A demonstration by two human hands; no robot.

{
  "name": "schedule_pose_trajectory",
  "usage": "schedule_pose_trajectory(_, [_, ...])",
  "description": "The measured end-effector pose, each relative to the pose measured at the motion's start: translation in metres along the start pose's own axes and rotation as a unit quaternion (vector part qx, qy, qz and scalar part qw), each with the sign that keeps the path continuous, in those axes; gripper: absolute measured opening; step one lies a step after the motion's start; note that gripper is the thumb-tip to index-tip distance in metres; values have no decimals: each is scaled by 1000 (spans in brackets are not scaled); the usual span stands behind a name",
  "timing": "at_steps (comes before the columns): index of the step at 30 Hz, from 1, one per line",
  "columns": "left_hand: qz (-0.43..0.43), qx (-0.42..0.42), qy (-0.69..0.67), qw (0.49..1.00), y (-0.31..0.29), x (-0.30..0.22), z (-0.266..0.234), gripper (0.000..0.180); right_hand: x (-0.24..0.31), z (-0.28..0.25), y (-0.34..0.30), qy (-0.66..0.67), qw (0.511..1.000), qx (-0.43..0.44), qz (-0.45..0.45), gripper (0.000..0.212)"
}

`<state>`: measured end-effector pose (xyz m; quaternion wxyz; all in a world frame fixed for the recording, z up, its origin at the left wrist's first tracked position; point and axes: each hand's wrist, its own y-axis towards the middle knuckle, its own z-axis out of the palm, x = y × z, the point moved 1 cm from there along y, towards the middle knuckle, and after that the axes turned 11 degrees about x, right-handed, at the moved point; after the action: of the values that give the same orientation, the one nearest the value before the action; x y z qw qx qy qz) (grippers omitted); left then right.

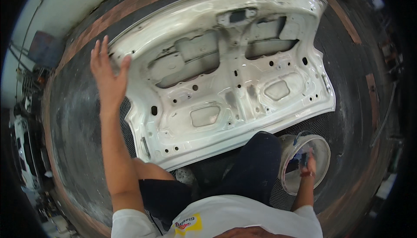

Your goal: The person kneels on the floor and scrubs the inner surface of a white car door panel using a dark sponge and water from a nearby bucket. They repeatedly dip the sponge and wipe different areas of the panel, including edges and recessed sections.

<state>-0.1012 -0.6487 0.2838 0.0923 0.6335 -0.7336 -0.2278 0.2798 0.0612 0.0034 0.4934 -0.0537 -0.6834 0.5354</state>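
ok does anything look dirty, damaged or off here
Yes: the white panel has dark grey smudges around its lower middle, odd because the surface about them is pale and glossy. I cannot tell whether they are dirt or worn paint. Nothing else clearly stands out.

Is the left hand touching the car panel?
Cannot tell: in the head view, the left hand overlaps the car panel at its left end, hiding any contact or gap.
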Motion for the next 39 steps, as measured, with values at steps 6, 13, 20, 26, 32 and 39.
schedule_pose_trajectory(6, [28,-13,46,998,-2,-52,38,90,152,114,-73,96,948,154,-263,44])
schedule_pose_trajectory(13, [118,61,-24,991,12,-116,46,83,173,512,-228,-333,736,351,-474,37])
schedule_pose_trajectory(20, [-22,-162,4,987,-11,-19,21,85,201,602,-270,-197,713,352,-574,39])
schedule_pose_trajectory(26, [-166,-52,-375,911,-3,29,28,68,189,600,-124,-366,487,-8,-793,59])
schedule_pose_trajectory(32, [-216,-91,-367,900,-4,33,30,68,56,682,-209,-363,413,135,-824,64])
schedule_pose_trajectory(39, [-254,-112,-365,889,-2,23,18,67,171,619,-161,-436,341,147,-820,56])
